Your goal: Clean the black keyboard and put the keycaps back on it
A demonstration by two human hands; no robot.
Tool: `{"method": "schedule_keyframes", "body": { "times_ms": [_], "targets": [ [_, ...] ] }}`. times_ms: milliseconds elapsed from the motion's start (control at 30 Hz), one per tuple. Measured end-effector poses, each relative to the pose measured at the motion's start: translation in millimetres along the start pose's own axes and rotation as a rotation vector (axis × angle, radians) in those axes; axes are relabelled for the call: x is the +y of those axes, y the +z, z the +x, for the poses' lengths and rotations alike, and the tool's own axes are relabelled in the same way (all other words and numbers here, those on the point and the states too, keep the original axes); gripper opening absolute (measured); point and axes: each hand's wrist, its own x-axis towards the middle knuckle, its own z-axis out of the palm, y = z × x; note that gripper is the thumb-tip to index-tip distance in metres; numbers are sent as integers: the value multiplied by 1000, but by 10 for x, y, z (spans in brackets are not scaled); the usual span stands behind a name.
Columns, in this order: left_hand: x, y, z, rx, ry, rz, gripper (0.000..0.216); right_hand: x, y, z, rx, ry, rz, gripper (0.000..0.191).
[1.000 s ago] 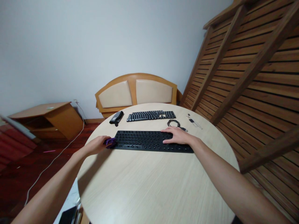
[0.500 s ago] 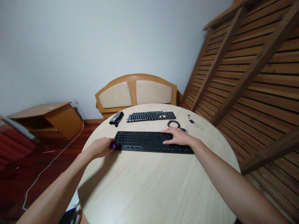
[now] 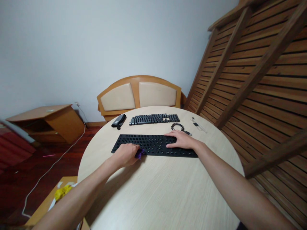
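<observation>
A black keyboard base with its keycaps off lies flat on the round table. My left hand is closed on a purple cloth, pressed to the near edge of the base, left of its middle. Across the right part of the base rests my right hand, its fingers spread and lying flat on it. Behind the base, the loose keycaps are laid out in keyboard order, with a small gap in the rows toward the right.
A coiled black cable and a slim tool with a pale handle lie at the table's right. A dark folded pouch is at the back left. Slatted wood leans on the right; a wooden cabinet stands left.
My left hand has moved right with the purple cloth, from the base's left end along its near edge. My right hand stays in the same place on the base.
</observation>
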Motion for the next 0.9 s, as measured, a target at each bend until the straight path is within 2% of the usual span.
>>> {"method": "schedule_keyframes", "body": {
  "times_ms": [400, 633, 733, 800, 900],
  "targets": [
    [612, 33, 321, 179, 322, -55, 12, -10, 8, -7, 9, -31, 5, 75],
    [850, 51, 425, 221, 447, -120, 11, 87, 22, 14, 127, -7, 161, 40],
    [800, 7, 565, 233, 337, -140, 14, 157, 21, 30, 175, 31, 191, 38],
    [730, -28, 713, 270, 216, -141, 22, 180, 20, 36, 189, 46, 207, 37],
    [644, -55, 963, 310, 123, -124, 28, 170, 17, 35, 184, 53, 219, 36]
  ]
}}
